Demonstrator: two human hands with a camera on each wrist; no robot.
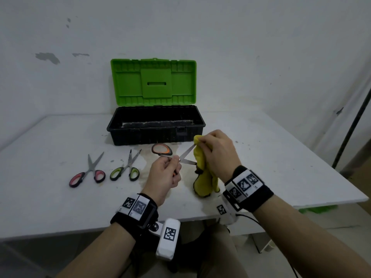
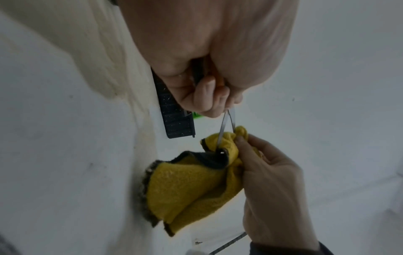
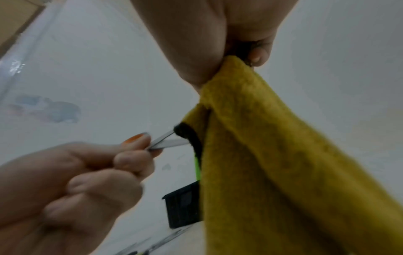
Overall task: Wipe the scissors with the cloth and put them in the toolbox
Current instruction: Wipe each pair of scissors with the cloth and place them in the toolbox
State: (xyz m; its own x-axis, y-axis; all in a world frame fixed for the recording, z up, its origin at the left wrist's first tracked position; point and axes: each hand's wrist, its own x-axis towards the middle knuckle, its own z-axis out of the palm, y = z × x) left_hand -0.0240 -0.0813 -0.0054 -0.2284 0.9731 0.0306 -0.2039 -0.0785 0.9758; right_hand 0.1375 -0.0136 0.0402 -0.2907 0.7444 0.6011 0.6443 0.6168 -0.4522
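My left hand [image 1: 164, 174] grips the orange-handled scissors [image 1: 161, 149] above the table, blades spread apart and pointing right. The blade tips [image 2: 224, 127] run into the yellow cloth [image 1: 202, 177], which my right hand [image 1: 216, 151] pinches at its top so the rest hangs down to the table. In the right wrist view the blades [image 3: 167, 143] meet the cloth [image 3: 272, 155] at its dark edge. The toolbox [image 1: 155, 126] stands behind the hands, black base open, green lid upright.
Pink-handled scissors [image 1: 88, 175] and green-handled scissors [image 1: 125, 170] lie on the white table [image 1: 50, 197] to the left of my hands. A wall stands close behind the toolbox. A dark pole [image 1: 351, 127] leans at the far right.
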